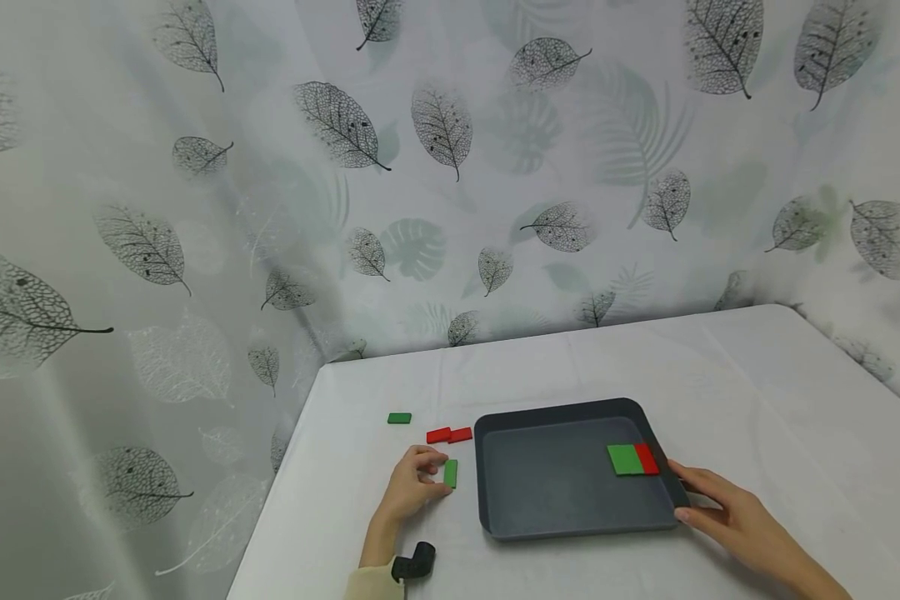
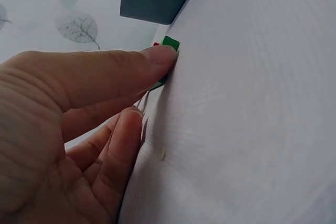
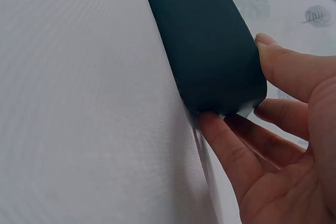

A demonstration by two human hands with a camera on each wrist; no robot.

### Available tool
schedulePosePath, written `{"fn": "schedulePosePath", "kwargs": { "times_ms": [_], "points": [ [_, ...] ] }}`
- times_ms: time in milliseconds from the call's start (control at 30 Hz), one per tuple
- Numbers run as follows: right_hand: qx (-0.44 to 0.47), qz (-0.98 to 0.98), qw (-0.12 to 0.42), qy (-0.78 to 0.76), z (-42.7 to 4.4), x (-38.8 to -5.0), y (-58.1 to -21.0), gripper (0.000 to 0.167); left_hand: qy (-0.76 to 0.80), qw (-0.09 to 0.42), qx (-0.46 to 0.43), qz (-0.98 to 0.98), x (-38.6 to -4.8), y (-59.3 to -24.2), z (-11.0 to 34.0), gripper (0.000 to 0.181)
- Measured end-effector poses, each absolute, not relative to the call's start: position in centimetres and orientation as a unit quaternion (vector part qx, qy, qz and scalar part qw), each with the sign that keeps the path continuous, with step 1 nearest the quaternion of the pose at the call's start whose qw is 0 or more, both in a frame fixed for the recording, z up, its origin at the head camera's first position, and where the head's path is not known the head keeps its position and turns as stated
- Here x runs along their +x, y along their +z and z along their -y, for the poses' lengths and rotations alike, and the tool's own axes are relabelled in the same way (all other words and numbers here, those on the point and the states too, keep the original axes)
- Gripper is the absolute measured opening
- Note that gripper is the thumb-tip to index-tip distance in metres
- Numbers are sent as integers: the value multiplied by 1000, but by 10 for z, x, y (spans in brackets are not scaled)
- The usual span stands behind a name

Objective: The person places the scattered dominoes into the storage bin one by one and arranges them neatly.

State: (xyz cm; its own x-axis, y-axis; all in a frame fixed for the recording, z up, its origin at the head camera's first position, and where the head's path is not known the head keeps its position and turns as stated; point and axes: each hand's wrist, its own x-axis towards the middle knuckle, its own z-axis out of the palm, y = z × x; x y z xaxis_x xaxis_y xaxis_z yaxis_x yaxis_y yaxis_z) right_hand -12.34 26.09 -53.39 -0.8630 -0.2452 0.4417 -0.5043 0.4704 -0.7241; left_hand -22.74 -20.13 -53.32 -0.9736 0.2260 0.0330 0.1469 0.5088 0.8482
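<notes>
My left hand is at a small green tile just left of the dark grey tray, its thumb and forefinger pinching the tile's ends. In the left wrist view the thumb covers much of the green tile. On the tray's right side, my right hand holds the wall near the front corner. The right wrist view has the thumb and fingers around that tray corner. Inside the tray, a green block of tile lies against a red tile, near the right wall.
Two red tiles lie end to end beyond my left hand, left of the tray. Farther back is another green tile. A white cloth covers the table; leaf-printed curtains hang behind it and at both sides.
</notes>
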Motion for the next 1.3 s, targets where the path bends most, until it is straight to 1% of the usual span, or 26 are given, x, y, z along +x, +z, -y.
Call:
{"fn": "schedulePosePath", "kwargs": {
  "times_ms": [233, 433, 600, 733, 800, 1033, 1067, 1300],
  "points": [
    [217, 847, 131, 467, -261, -123, -534, 57, 483, 39, 95, -869, -230, -534, 201, 38],
    [203, 852, 114, 468, -261, -122, -534, 58, 512, 28, 73, -856, -228, -533, 200, 43],
    [207, 852, 116, 467, -262, -122, -533, 58, 541, 21, 49, -839, -228, -531, 201, 46],
    [208, 853, 122, 462, -261, -122, -533, 58, 563, 23, 22, -826, -229, -527, 202, 45],
    [208, 853, 123, 462, -261, -121, -532, 58, 580, 16, 12, -814, -230, -525, 202, 45],
    [211, 849, 125, 468, -261, -121, -531, 57, 656, -31, 17, -754, -226, -500, 198, 47],
    [212, 849, 125, 468, -261, -121, -531, 58, 662, -35, 18, -749, -228, -501, 198, 47],
    [206, 852, 122, 465, -261, -122, -533, 57, 700, -46, 40, -711, -227, -484, 186, 50]
  ]
}}
